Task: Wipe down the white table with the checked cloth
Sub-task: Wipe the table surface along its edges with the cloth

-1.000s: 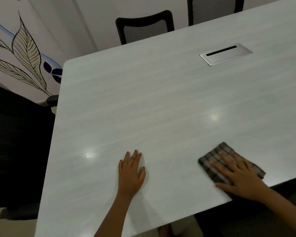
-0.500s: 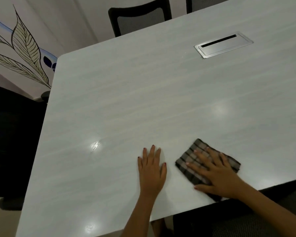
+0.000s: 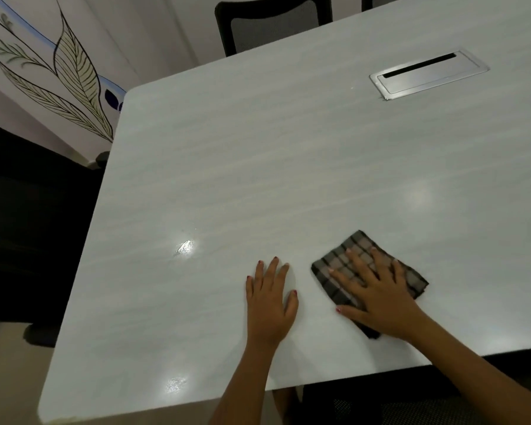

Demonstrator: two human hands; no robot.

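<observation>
The white table (image 3: 258,179) fills most of the room in front of me, a broad slab with rounded corners. Its top is glossy and faintly streaked like pale wood grain, and it catches soft blots of ceiling light. Off its left edge stands a bulky dark chair (image 3: 28,225), matte and almost black. Behind that, the wall (image 3: 68,75) carries a painted mural of long, veined leaves drawn in thin dark outline, with a blue curve running through. At the far side a second chair (image 3: 273,23) shows a grey mesh back inside a black frame. Set flush into the table's far right is a rectangular cable hatch (image 3: 426,75) of brushed metal with a narrow black slot.

Near the close edge, on the right, lies the checked cloth (image 3: 411,279), folded into a flat, rough diamond of brown and grey squares crossed by dark lines. The person's right hand (image 3: 380,302) presses flat on it, fingers spread and straight. Just left of the cloth, apart from it, the left hand (image 3: 272,305) rests palm-down on bare tabletop, fingers extended and close together.
</observation>
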